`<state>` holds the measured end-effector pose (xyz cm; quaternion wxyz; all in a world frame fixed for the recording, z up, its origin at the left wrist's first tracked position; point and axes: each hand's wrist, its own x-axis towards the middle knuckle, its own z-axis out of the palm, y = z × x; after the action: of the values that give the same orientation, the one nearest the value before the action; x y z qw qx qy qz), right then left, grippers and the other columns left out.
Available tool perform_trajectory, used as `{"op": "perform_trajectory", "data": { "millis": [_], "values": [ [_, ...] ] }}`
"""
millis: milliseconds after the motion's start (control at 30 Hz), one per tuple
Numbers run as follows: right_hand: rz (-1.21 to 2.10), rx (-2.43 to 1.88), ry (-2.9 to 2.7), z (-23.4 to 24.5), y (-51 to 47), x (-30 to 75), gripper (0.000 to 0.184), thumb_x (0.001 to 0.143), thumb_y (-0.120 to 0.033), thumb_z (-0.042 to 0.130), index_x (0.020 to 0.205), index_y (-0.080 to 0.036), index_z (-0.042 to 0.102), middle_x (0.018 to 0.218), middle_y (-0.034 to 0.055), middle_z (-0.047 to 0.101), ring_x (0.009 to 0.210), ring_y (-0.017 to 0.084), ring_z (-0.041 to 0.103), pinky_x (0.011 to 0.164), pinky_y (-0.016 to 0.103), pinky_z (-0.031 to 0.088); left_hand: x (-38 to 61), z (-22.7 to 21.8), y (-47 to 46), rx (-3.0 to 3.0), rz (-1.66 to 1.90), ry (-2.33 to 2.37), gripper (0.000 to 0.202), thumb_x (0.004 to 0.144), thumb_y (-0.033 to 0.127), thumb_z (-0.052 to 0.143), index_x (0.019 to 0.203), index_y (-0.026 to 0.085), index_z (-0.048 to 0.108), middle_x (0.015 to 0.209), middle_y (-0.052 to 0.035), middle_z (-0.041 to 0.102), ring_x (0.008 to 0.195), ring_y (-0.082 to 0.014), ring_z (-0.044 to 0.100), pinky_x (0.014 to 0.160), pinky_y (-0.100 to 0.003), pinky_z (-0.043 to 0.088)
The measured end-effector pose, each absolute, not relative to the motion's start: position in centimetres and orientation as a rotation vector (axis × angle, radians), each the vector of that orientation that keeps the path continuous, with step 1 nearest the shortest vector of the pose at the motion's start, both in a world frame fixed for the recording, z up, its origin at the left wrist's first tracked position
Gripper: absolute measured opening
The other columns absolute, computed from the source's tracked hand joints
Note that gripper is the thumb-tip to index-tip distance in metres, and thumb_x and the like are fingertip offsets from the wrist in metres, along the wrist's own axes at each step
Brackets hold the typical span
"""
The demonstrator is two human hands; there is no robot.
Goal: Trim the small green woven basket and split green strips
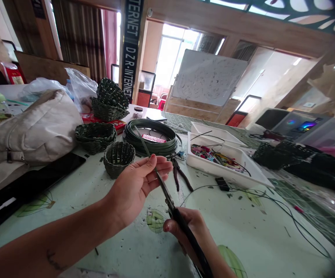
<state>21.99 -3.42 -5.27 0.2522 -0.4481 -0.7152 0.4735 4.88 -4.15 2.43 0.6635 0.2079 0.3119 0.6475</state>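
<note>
My left hand [138, 185] pinches a green plastic strip [144, 143] while my right hand [183, 227] clenches black-handled scissors [165, 191] against it; far beyond my hands, a banner [131, 50] reads "D.Z.R. INTERNET".

Between hands: scissors [164, 190] and green strip [143, 141] block our path.
Ahead of left hand [138, 189]: small woven basket [118, 159] close by, green coil [150, 139] behind.
Ahead of right hand [184, 226]: pliers [179, 173] in our way.
Our gap: between pliers and white tray [216, 172].
Our room: tabletop [242, 227] rightward, up to black wire [289, 220].
</note>
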Motion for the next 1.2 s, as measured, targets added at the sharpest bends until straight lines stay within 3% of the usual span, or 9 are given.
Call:
{"op": "perform_trajectory", "data": {
  "millis": [233, 467, 733, 1200],
  "values": [
    [1.263, -1.268, -1.968, -5.0, -3.4, 21.8, 0.058, 0.063, -0.068, 0.068, 0.052, -0.018, 0.04, 0.048, -0.006, 0.024, 0.045, 0.006, 0.024, 0.041, 0.022, 0.017, 3.0, 3.1, -3.1, 0.487, 1.576, 0.665, 0.016, 0.089, 0.021, 0.056, 0.086, 0.01, 0.067, 0.094, -0.0121, 0.073, 0.095, -0.0201, 0.068, 0.096, -0.037, 0.049],
    [1.257, -1.27, -1.939, -5.7, -3.1, 22.1, 0.064, 0.06, -0.073, 0.067, 0.053, -0.02, 0.032, 0.048, -0.0061, 0.023, 0.044, 0.007, 0.025, 0.04, 0.021, 0.016, 3.6, 3.2, -3.6, 0.523, 1.553, 0.616, 0.018, 0.089, 0.02, 0.056, 0.082, 0.011, 0.069, 0.09, -0.0111, 0.074, 0.093, -0.0212, 0.069, 0.097, -0.042, 0.048],
    [1.227, -1.189, -1.959, -5.5, -3.4, 22.3, 0.065, 0.063, -0.08, 0.059, 0.055, -0.02, 0.034, 0.051, -0.0054, 0.024, 0.047, 0.007, 0.025, 0.042, 0.022, 0.017, 4.0, 2.9, -4.3, 0.556, 1.516, 0.615, 0.017, 0.089, 0.022, 0.057, 0.084, 0.012, 0.07, 0.091, -0.0092, 0.074, 0.096, -0.0215, 0.068, 0.093, -0.039, 0.052],
    [1.209, -1.198, -1.978, -5.3, -3.6, 22.3, 0.063, 0.066, -0.076, 0.06, 0.054, -0.018, 0.037, 0.05, -0.0051, 0.026, 0.047, 0.007, 0.025, 0.042, 0.022, 0.016, 4.7, 3.0, -4.8, 0.57, 1.526, 0.667, 0.017, 0.088, 0.022, 0.057, 0.085, 0.012, 0.07, 0.091, -0.0101, 0.074, 0.093, -0.0198, 0.069, 0.09, -0.032, 0.053]
  ]
}}
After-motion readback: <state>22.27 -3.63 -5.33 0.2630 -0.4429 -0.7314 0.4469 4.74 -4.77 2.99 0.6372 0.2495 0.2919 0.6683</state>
